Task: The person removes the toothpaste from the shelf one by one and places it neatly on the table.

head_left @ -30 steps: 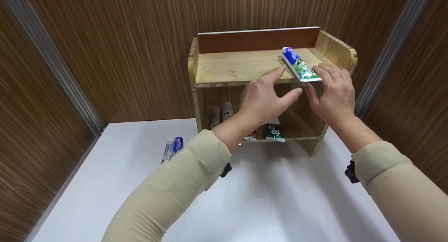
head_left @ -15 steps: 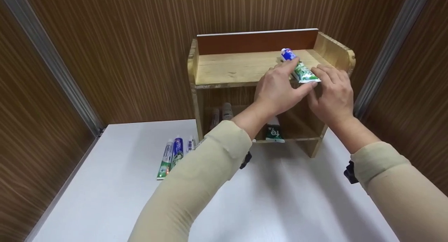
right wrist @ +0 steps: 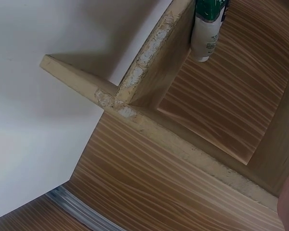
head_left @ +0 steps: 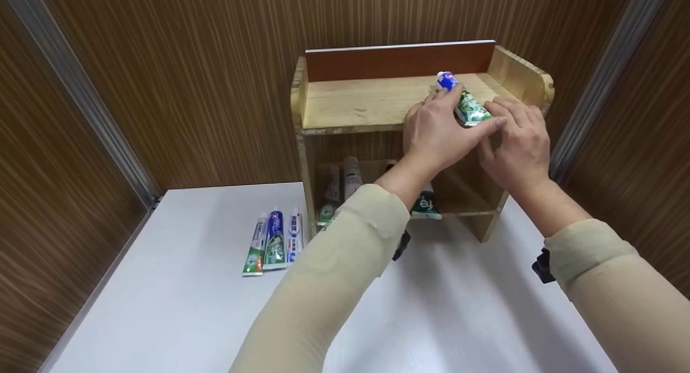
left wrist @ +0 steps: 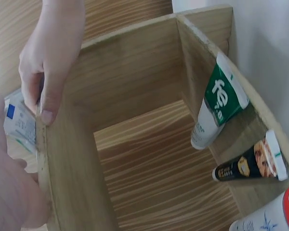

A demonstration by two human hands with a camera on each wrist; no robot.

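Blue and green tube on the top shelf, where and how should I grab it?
Probably across the tube, near its cap end, from above: that part is rounder and points toward the back panel, while the flat end, by the front edge of the top shelf, is thin and partly behind the left hand.

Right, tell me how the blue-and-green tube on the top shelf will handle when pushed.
The blue-and-green tube will probably slide rather than roll, since its near end is flat and wide. Its shiny surface may feel slippery. That flat end would likely bend more easily than the rounder blue end.
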